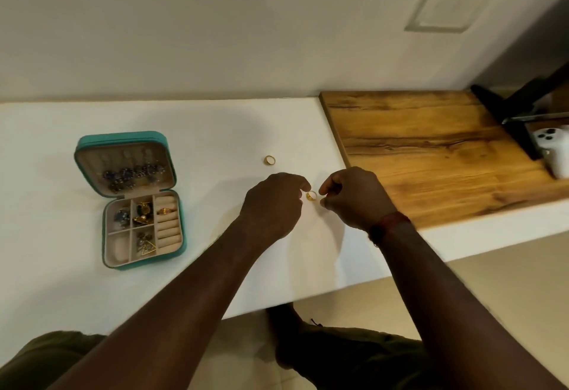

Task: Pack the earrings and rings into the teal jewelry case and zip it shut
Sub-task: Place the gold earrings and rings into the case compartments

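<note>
The teal jewelry case lies open at the left of the white table. Its lid holds dark beaded earrings. The tray compartments hold several earrings, and one gold ring sits in the ring rolls. A second gold ring is between my two hands in the middle of the table. My left hand pinches it at its left edge. My right hand has its fingers curled just right of the ring, with a thin gap showing. A third gold ring lies loose farther back.
A wooden board covers the right part of the table. On it stand a white game controller and a black stand. The table's front edge runs just below my forearms, and a wall is behind.
</note>
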